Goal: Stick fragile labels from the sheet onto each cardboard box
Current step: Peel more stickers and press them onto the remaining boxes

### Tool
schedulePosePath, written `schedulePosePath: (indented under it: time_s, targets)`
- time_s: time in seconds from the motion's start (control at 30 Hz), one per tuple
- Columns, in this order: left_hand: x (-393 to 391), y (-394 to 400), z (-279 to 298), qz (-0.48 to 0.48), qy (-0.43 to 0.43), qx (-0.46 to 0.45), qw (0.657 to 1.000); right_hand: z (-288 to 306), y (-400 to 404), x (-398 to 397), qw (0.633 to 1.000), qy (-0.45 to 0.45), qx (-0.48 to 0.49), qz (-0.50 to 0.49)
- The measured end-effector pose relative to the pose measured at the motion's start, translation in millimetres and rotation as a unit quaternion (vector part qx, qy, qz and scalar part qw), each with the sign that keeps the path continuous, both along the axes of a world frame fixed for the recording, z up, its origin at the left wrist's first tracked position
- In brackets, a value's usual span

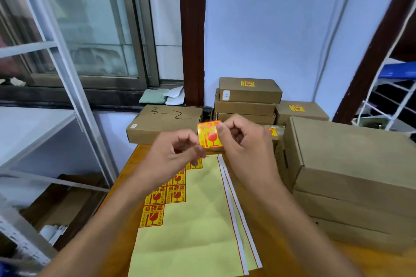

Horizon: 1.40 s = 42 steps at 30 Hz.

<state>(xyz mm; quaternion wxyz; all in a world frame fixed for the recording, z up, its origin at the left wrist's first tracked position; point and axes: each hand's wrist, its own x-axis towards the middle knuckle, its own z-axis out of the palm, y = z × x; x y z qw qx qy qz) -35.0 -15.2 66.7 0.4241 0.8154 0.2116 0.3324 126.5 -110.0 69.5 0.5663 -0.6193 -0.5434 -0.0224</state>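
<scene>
a: head view, nearest first: what's lying on the orange-brown wooden table (126,189)?

b: a pale yellow-green backing sheet (198,220), mostly stripped, with a staircase of yellow-and-red fragile labels (165,195) left along its left side.

a: and the hands above it?

b: both are raised over the sheet's far end. the right hand (244,141) has thumb and forefinger curled, pinching the right edge of one peeled yellow-and-red fragile sticker (209,134). the left hand (174,149) has its fingers curled too, fingertips meeting the sticker's lower left corner.

a: how will it handle?

b: i'd judge it nearly weightless, floppy and tacky on the back, so it may curl or cling to skin. best held by its very edges, stretched flat between both hands.

a: where could it go?

b: just behind sits a flat brown cardboard box marked "3-2" (165,122), no label visible on top. on the right is a stack of larger plain cardboard boxes (351,164), the top one bare as well. farther back, the brown boxes stacked against the blue wall (249,90) carry labels already.
</scene>
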Motion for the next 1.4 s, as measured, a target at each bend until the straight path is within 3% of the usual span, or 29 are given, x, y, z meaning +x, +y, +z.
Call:
schedulePosePath:
  time_s: [0.1, 0.27, 0.43, 0.5, 0.67, 0.73, 0.83, 0.9, 1.07, 1.2, 1.33, 1.4]
  targets:
    - [16.2, -19.5, 32.2, -0.033, -0.015, 0.046, 0.998, 41.1, -31.4, 11.2, 0.997, -0.052, 0.007, -0.047]
    - [72.3, -49.3, 60.7, -0.082, -0.029, 0.092, 0.992, 81.5, -87.1, 71.6, 0.984, -0.110, -0.066, -0.126]
    - [139.8, -80.6, 58.7, 0.021, 0.014, 0.295, 0.955, 86.2, -141.5, 160.5, 0.971, -0.035, -0.177, -0.158]
    - [161.2, -94.3, 55.5, 0.028, 0.011, 0.331, 0.943, 78.0, -160.1, 184.4, 0.961, 0.005, -0.227, -0.158]
    - [205.9, -103.9, 45.5, -0.014, 0.030, 0.271, 0.962, 61.8, -182.8, 208.6, 0.946, 0.037, -0.292, -0.135]
    - [217.2, -103.8, 42.9, -0.031, 0.103, 0.234, 0.966, 59.4, -182.3, 211.8, 0.948, 0.028, -0.293, -0.120]
    - [225.9, -107.0, 35.3, -0.022, 0.211, 0.290, 0.933, 56.6, -176.8, 213.6, 0.949, 0.002, -0.293, -0.115]
    - [224.5, -109.2, 31.4, -0.036, 0.198, 0.330, 0.922, 53.8, -172.5, 215.7, 0.947, -0.024, -0.297, -0.118]
    - [218.4, -106.2, 29.1, -0.095, 0.038, 0.327, 0.939, 49.0, -170.0, 216.4, 0.932, -0.078, -0.318, -0.155]
    - [223.4, -100.0, 22.2, -0.118, 0.030, 0.303, 0.945, 50.4, -167.6, 210.2, 0.911, -0.109, -0.342, -0.205]
    - [223.4, -99.4, 22.3, -0.111, 0.048, 0.265, 0.957, 58.7, -173.1, 203.8, 0.841, -0.263, -0.379, -0.282]
    - [219.6, -97.6, 23.4, -0.123, 0.062, 0.262, 0.955, 58.4, -183.8, 201.3, 0.849, -0.321, -0.339, -0.249]
